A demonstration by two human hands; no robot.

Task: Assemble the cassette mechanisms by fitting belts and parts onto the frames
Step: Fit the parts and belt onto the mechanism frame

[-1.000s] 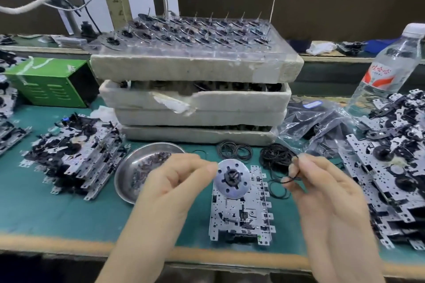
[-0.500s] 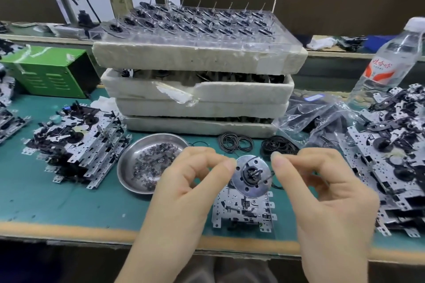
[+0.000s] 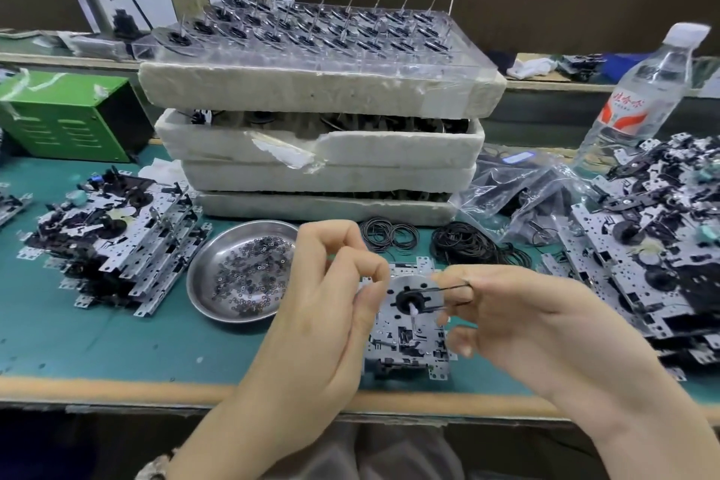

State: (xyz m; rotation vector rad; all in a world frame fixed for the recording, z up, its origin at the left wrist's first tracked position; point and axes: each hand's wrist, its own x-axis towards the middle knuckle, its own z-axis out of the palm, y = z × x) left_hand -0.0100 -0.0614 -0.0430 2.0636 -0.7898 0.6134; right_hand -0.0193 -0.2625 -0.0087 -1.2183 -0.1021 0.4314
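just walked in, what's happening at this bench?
A person is assembling cassette mechanisms by hand. The left hand pinches the edge of a metal flywheel, held above a frame on the green mat. The right hand stretches a thin black belt around the flywheel's black hub. Spare belts, a steel dish of washers and stacked frames sit around.

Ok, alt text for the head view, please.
Two bare hands work above a metal frame: the left hand holds a silver flywheel, while the right hand stretches a black belt around its hub.
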